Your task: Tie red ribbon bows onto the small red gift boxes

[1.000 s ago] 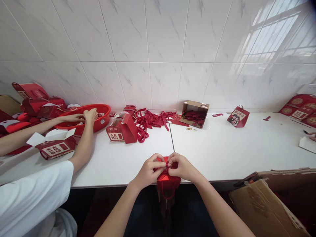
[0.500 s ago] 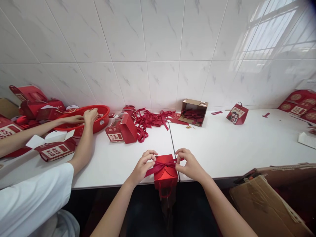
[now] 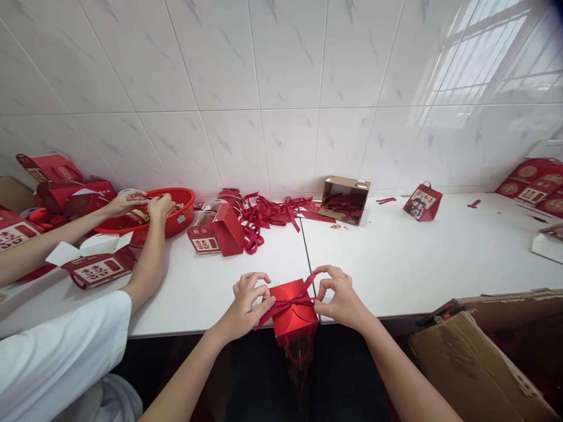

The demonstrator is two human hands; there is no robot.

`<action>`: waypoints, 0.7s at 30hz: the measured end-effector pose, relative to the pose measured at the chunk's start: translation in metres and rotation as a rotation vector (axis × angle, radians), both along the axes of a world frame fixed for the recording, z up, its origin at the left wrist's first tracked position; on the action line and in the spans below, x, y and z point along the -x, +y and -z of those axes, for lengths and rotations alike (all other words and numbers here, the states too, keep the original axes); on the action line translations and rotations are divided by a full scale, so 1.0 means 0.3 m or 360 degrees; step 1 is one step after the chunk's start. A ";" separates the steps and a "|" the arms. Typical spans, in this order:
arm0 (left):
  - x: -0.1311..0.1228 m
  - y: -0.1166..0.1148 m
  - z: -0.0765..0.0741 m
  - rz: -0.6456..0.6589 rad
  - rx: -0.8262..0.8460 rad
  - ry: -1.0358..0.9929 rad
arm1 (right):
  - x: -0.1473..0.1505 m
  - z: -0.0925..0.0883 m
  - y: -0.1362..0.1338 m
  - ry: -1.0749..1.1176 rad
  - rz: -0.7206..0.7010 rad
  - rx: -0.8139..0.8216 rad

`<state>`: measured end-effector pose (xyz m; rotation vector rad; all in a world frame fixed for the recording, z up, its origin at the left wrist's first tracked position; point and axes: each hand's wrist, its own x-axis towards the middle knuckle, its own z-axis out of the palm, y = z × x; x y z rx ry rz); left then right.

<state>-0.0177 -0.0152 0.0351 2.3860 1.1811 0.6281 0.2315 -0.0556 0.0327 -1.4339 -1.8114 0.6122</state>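
Two bare hands, one ribbon between. Left hand (image 3: 247, 302): thumb and fingers pinched on left side of dark red ribbon (image 3: 289, 302). Right hand (image 3: 341, 296): like grip on right side. Ribbon gathered in knot across top of bright red box (image 3: 302, 322), at near edge of white bench (image 3: 369, 264). Step in hand, by judgement: knot tightening or bow shaping. Next move seems to call for even, gentle pull, box steady. Beyond: ribbon heap (image 3: 270, 217), open carton (image 3: 327, 189). Far left: red basin (image 3: 187, 215), co-worker's hands (image 3: 160, 206) over it.
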 end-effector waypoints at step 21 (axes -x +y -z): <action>-0.003 0.061 0.122 -0.0510 -0.0009 -0.0729 | -0.103 0.251 0.021 0.0488 0.0162 -0.0023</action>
